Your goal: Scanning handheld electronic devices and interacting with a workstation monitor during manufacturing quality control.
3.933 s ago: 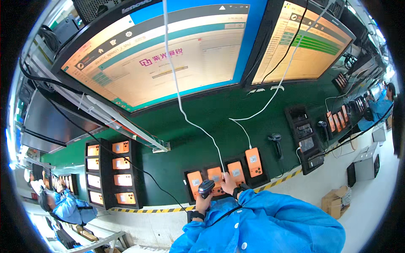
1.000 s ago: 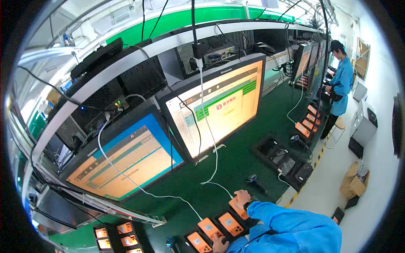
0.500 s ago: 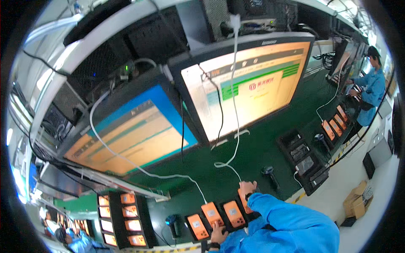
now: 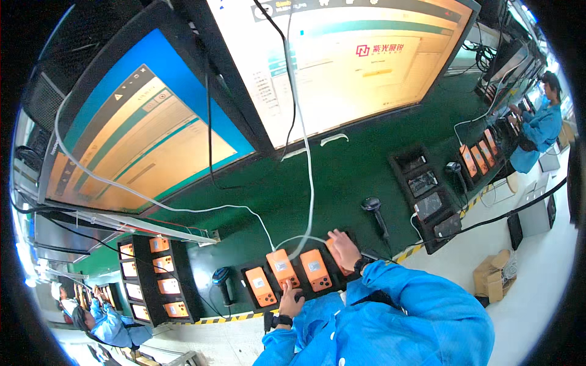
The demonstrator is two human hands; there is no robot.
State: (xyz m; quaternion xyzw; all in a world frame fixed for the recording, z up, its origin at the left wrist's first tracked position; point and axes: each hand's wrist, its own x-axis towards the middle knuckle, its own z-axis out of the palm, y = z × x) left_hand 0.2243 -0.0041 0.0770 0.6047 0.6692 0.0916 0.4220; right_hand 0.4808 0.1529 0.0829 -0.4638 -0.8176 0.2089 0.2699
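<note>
Several orange smartphones stand in a row in a black tray point(image 4: 249, 290) at the table's near edge. My left hand point(image 4: 292, 302) has its thumb and fingers closed on the lower end of the second smartphone from the left point(image 4: 281, 266); a white cable point(image 4: 268, 235) runs into its top. My right hand point(image 4: 345, 251) is at the top of the rightmost smartphone point(image 4: 333, 252) and partly covers it. A second white cable point(image 4: 310, 189) hangs from above, loops low and leads to my right fingertips; its plug is hidden. Between the hands lies another smartphone point(image 4: 315, 270).
Two large monitors point(image 4: 351, 67) stand behind the tray. Handheld scanners point(image 4: 375, 213) lie on either side. Trays with more orange phones point(image 4: 162, 263) are at left, black trays point(image 4: 421, 183) at right. Co-workers point(image 4: 540, 131) sit at both far sides. A cardboard box point(image 4: 491, 274) is on the floor.
The head view has shifted lower and nearer the tray. Slack in the second white cable now droops left toward the second phone. Both hands remain at the same phones.
</note>
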